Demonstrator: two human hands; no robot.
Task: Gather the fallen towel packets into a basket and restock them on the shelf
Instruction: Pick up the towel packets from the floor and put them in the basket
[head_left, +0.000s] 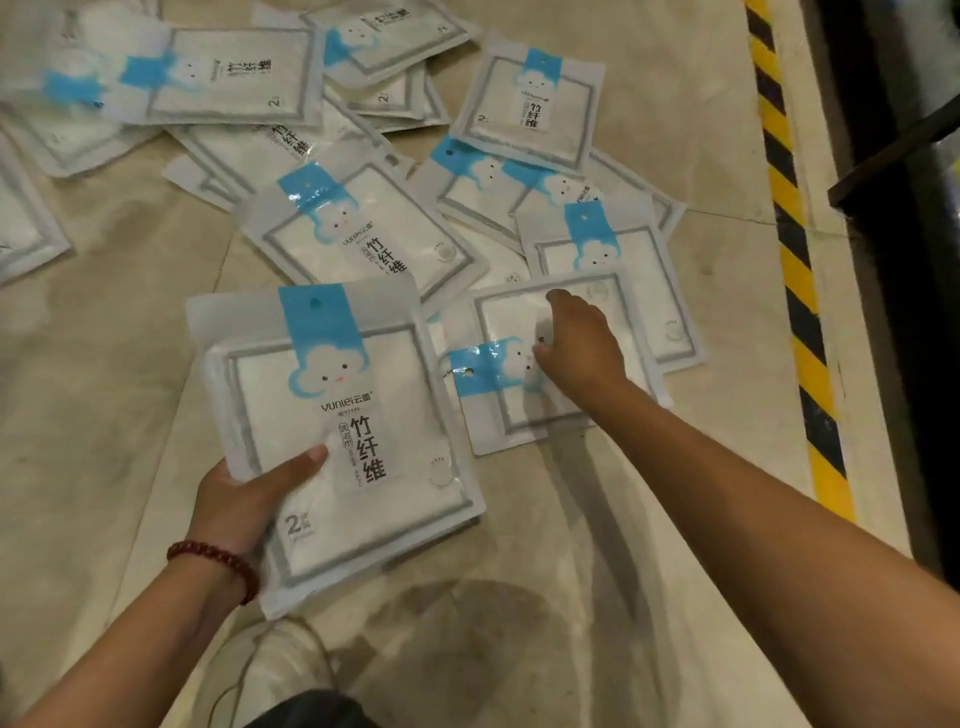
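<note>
Left hand (236, 501) grips packet stack (332, 415); right hand (584, 348) touches floor packet (504, 322).

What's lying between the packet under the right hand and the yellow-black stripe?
Head view: the packet under the right hand overlaps another packet; beyond that, bare floor reaches the stripe.

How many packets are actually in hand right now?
1 that I can see: the left hand grips a towel packet; more may be stacked behind it. The right hand only touches a floor packet.
</note>
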